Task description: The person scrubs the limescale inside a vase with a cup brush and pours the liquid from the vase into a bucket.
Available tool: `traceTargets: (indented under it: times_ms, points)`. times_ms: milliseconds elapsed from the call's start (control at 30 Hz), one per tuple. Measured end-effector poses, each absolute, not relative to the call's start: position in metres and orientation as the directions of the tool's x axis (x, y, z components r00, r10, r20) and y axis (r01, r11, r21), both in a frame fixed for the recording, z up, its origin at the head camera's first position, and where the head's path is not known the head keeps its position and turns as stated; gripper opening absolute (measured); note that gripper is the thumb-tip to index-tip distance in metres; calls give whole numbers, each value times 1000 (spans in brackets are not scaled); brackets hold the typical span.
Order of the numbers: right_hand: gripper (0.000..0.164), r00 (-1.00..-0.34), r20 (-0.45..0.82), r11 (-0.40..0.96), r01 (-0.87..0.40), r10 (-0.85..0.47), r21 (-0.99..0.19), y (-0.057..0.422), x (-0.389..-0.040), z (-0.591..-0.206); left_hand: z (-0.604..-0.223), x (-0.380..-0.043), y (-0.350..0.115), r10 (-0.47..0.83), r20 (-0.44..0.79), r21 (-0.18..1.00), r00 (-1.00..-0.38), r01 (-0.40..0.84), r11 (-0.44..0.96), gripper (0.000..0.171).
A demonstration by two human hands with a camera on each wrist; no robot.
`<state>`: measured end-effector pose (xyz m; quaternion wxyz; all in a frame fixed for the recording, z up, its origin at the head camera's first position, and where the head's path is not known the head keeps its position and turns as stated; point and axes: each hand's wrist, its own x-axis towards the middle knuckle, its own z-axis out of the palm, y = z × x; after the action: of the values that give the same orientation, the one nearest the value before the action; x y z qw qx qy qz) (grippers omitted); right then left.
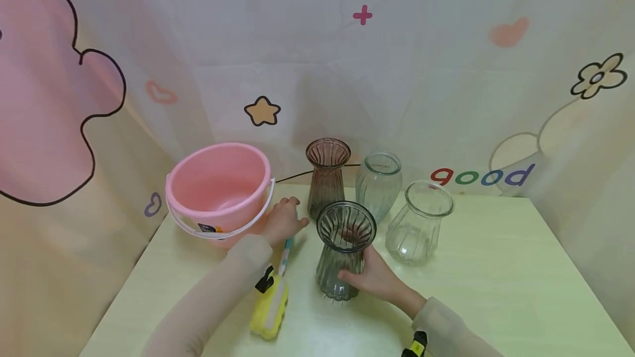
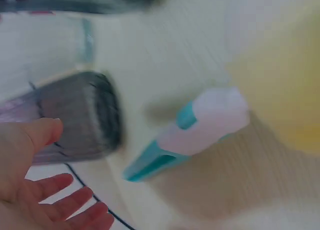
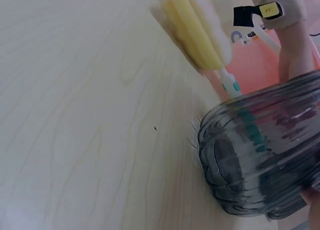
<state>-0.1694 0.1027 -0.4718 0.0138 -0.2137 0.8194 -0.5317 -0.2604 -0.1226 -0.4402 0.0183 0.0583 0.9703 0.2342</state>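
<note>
My right hand grips a dark grey ribbed glass vase by its side, upright with its flared mouth up. In the right wrist view, the same vase fills the lower right. My left hand is beside the pink bucket, above the handle end of a sponge brush lying on the table. The left wrist view shows the left hand with fingers spread and nothing held. There, the brush's white and teal handle lies apart from the fingers.
The pink bucket with a white handle stands at the left. Behind the grey vase is a reddish-brown glass vase. Two clear glass vases stand to its right, a tall one and a wider one. A printed curtain hangs behind the table.
</note>
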Motion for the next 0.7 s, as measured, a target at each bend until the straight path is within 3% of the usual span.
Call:
traceTargets:
  times_ms: [167, 333, 700]
  points:
    - [87, -900, 288, 325, -394, -328, -860, 97, -170, -472, -421, -233, -126, 283, 100, 525, -954, 292, 800, 49]
    - [75, -891, 348, 357, -439, -293, -824, 91, -171, -469, -407, -208, -136, 378, 263, 527, -888, 461, 714, 45]
    - [73, -886, 393, 444, -464, -247, -767, 81, -173, -460, -372, -175, -173, 307, 383, 539, -871, 481, 692, 45]
